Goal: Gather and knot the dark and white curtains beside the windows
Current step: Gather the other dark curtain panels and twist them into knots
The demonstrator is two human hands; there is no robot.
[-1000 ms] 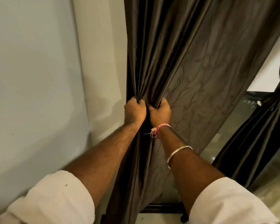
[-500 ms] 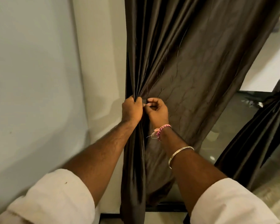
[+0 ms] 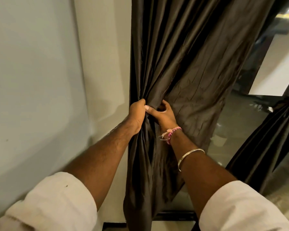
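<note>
Dark curtain (image 3: 182, 64) bunched in left hand (image 3: 137, 114) and right hand (image 3: 163, 114) grip.

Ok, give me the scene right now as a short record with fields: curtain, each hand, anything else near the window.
dark curtain: hanging, folds bunched at mid-height, no knot visible
left hand: closed around the gathered folds
right hand: fingers hooked into the fabric beside the left hand
second dark curtain: at right, already cinched
wall: pale, left of the curtain
</note>
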